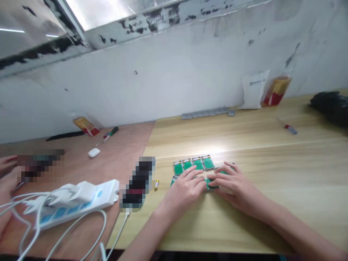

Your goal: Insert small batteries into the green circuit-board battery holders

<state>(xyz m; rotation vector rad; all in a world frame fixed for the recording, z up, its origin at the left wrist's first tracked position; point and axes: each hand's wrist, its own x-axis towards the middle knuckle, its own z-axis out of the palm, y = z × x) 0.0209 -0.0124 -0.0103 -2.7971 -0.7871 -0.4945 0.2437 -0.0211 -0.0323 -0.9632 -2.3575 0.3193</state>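
Note:
Several small green circuit boards in clear frames (pixel 193 164) lie in a row on the light wooden table (pixel 244 141), with more under my hands. My left hand (pixel 185 188) rests palm down on the lower boards, fingers stretched forward. My right hand (pixel 231 183) lies next to it, fingers curled over a green board (pixel 210 183) between the two hands. The fingertips of both hands meet at that board.
A white power strip (pixel 81 203) with plugs and white cables lies at the left on a reddish board. A small battery (pixel 156 184), a white mouse-like object (pixel 94 152), a screwdriver (pixel 111 133), grey parts (pixel 206 113), bags (pixel 254 90) and a black item (pixel 330 105) lie around. Another person's hands (pixel 7 170) show far left.

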